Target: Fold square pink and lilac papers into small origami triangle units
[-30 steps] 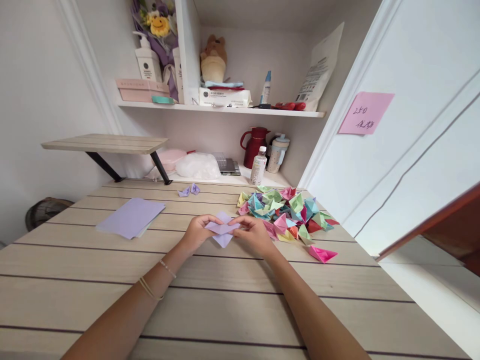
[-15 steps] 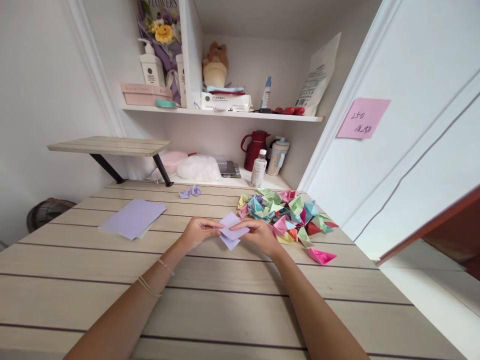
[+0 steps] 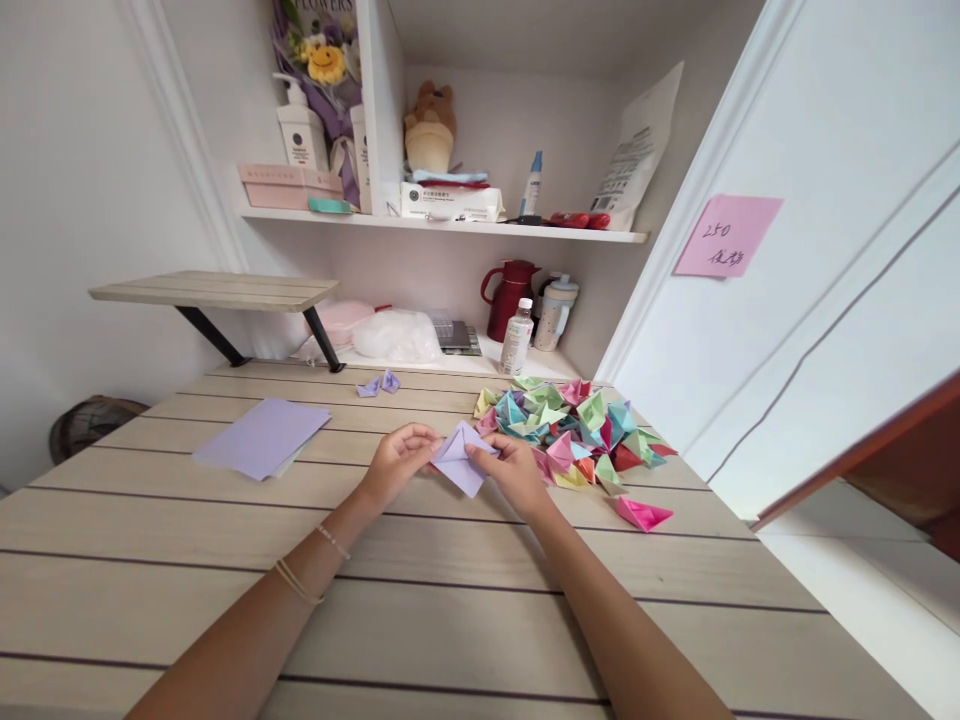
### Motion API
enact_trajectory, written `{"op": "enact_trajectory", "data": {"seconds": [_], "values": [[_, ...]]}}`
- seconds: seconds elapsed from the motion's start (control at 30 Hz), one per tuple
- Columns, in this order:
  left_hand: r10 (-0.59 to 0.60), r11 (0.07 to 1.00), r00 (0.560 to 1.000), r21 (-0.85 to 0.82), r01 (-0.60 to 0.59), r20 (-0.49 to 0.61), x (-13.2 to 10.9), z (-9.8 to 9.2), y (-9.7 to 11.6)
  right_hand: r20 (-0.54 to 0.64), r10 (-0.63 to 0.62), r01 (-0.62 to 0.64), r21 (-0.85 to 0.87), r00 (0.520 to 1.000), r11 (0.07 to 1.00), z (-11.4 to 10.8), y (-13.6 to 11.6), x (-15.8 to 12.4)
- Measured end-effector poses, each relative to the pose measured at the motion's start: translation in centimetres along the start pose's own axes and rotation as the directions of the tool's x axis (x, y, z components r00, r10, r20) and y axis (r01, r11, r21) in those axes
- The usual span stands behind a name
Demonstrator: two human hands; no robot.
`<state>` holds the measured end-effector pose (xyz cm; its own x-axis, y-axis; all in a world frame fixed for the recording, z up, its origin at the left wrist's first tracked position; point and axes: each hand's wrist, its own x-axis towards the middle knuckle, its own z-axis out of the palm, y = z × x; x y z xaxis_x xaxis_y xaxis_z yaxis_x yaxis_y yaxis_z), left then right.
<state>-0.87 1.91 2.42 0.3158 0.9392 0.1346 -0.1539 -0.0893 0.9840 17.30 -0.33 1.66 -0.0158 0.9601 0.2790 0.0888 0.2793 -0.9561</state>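
Note:
A sheet of light purple origami paper (image 3: 463,470), partly folded and lying diamond-wise, is held just above the table between my two hands. My left hand (image 3: 399,460) pinches its left corner with thumb and fingers. On the right side, my right hand (image 3: 514,470) grips the paper, thumb on top and fingers behind. Folded flaps meet near the middle, with a triangular peak at the top. Right beside my right hand lies a heap of folded paper boats (image 3: 559,425) in many colours.
Purple paper sheets (image 3: 262,438) are stacked at left. Two small purple paper boats (image 3: 379,384) stand farther back, and a pink boat (image 3: 643,514) lies at right. Behind are a plastic bottle (image 3: 517,338), a red jug (image 3: 512,300) and a small raised shelf (image 3: 217,290).
The purple paper has turned in my hands: its crossed layers now appear as a diamond with folded flaps and a peak. My left-hand fingers have curled more; the heap has not moved.

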Motion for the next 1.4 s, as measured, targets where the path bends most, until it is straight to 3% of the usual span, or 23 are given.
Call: {"op": "enact_trajectory", "data": {"seconds": [0.17,0.37,0.77,1.0,1.2,1.4], "values": [[-0.077,0.996,0.994,0.045,0.074,0.077,-0.3,0.6,-0.2,0.028,-0.014,0.016,-0.039,1.000,0.999,0.4,0.0,-0.1],[-0.122,0.990,0.991,0.078,0.118,0.055,-0.2,0.7,-0.7,-0.028,0.061,-0.057,0.126,0.998,0.990,0.8,0.4,0.0],[-0.150,0.984,0.986,0.108,0.142,0.069,-0.1,0.6,-0.9,-0.033,0.083,-0.078,0.140,0.996,0.987,0.9,0.7,0.0],[-0.205,0.966,0.974,0.181,0.186,0.094,-0.5,0.9,-0.3,0.054,0.095,-0.102,0.142,0.994,0.985,1.0,0.8,-0.2],[-0.211,0.962,0.968,0.204,0.181,0.133,-0.3,0.6,-1.2,0.092,0.106,-0.122,0.185,0.990,0.975,1.1,1.1,-0.1],[-0.205,0.962,0.960,0.222,0.161,0.193,-0.4,0.6,-1.6,0.160,0.194,-0.225,0.211,0.968,0.951,1.0,0.8,-0.3]]}}
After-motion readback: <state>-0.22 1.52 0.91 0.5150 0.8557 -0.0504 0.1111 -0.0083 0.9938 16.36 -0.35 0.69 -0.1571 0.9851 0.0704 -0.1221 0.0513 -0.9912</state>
